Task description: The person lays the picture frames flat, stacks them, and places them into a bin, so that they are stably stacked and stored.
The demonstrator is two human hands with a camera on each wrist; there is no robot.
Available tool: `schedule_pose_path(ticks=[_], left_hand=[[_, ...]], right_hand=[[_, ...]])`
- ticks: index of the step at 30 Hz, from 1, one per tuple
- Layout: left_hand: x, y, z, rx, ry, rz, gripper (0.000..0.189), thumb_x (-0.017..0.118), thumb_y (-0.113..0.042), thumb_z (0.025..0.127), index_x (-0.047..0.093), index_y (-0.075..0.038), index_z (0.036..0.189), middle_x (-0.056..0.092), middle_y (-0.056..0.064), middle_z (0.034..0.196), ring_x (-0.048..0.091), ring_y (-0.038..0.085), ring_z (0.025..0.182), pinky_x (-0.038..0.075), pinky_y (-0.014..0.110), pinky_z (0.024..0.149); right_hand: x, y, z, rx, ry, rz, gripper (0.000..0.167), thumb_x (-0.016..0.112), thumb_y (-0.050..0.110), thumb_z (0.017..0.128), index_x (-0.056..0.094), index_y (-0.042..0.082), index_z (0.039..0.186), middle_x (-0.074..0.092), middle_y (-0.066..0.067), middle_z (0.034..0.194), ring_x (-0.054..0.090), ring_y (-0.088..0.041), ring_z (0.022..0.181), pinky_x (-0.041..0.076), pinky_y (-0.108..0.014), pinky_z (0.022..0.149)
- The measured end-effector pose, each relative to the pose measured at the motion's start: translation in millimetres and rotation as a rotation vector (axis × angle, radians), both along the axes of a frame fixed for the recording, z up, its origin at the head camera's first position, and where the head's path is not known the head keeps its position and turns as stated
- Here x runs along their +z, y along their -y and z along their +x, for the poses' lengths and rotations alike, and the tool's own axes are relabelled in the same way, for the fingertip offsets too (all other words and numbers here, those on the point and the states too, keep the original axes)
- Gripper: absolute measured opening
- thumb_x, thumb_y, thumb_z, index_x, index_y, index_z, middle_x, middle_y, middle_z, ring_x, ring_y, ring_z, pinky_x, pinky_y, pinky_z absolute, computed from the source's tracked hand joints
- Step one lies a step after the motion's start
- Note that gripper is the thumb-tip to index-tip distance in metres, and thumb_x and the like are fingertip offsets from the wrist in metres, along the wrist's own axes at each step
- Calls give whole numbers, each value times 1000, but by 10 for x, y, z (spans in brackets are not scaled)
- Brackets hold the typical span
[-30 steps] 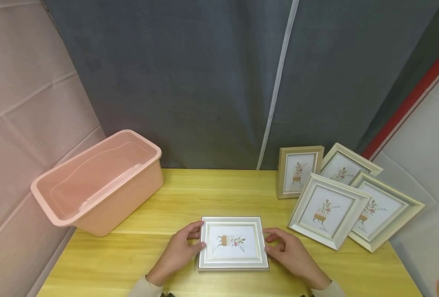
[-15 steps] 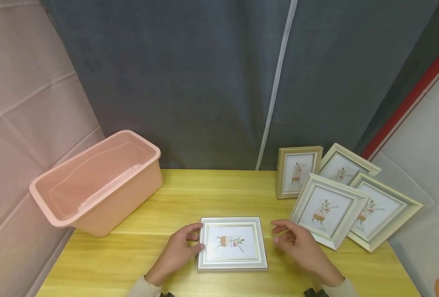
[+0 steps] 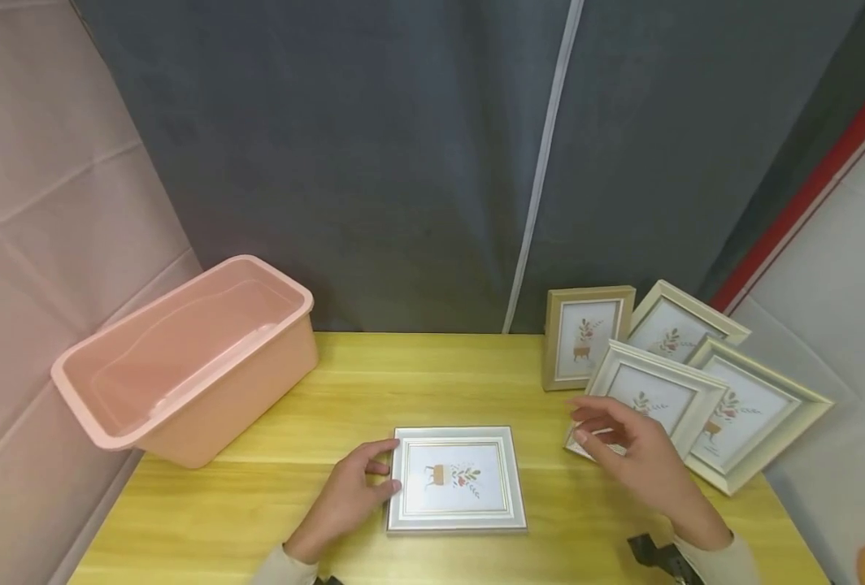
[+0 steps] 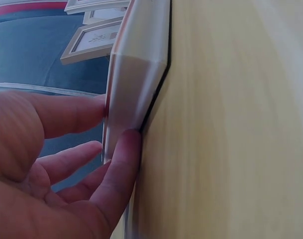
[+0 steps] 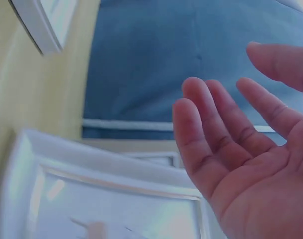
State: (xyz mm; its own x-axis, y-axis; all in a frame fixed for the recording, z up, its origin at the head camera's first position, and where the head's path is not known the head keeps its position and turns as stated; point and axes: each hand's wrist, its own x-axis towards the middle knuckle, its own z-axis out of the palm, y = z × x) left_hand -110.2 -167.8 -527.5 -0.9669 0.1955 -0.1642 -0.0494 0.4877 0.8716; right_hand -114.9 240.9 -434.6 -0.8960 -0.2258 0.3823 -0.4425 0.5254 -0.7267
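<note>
A silver-white picture frame [image 3: 456,518] lies face up on the table, its flower-pot print turned sideways. My left hand [image 3: 348,491] holds its left edge. In the left wrist view the thumb presses low on the frame's side [image 4: 129,94] while the index fingertip meets the upper rim. Over on the right, my right hand [image 3: 641,459] hovers with loosely bent fingers, holding nothing. It overlaps the lower part of a standing white picture frame [image 3: 655,367]. That frame's face [image 5: 96,164] fills the lower left of the right wrist view, beside the spread fingers.
A pink plastic tub [image 3: 235,406] stands at the left of the wooden table [image 3: 403,382]. Behind the white frame stand a tan frame [image 3: 554,341], a cream frame [image 3: 725,321] and a larger cream frame [image 3: 776,435]. A dark grey curtain [image 3: 345,162] hangs behind.
My right hand has let go of the lying frame's right edge and moved right and up, to the standing white frame. My left hand and the lying frame have stayed in place.
</note>
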Motion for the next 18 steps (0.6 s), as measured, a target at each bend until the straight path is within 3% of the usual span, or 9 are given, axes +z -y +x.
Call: schedule_pose_path(ticks=[5,11,18], left_hand=[[-12,13,-13,-11,-2,2,62,82,-12,90,60,-19,148,63,12,140,65,26,115,60,21,75],[-22,24,-15,-32,-17,-1,61,81,-13,92,60,-18,149,60,14,146,64,26,115,60,20,76],[-4,31,-24,-57,-27,4,60,79,-15,94,58,-16,150,57,15,150,63,27,117,60,21,76]], right_hand=[[171,-162,-13,-35,-107,3,46,76,-6,92,69,12,134,74,11,112,71,-4,97,57,-11,81],[303,-375,-67,-72,-223,11,53,78,-17,83,71,5,131,75,11,114,70,2,101,55,-7,85],[410,-584,-140,-132,-285,50,50,79,-19,79,73,0,125,74,18,109,69,7,98,54,-5,85]])
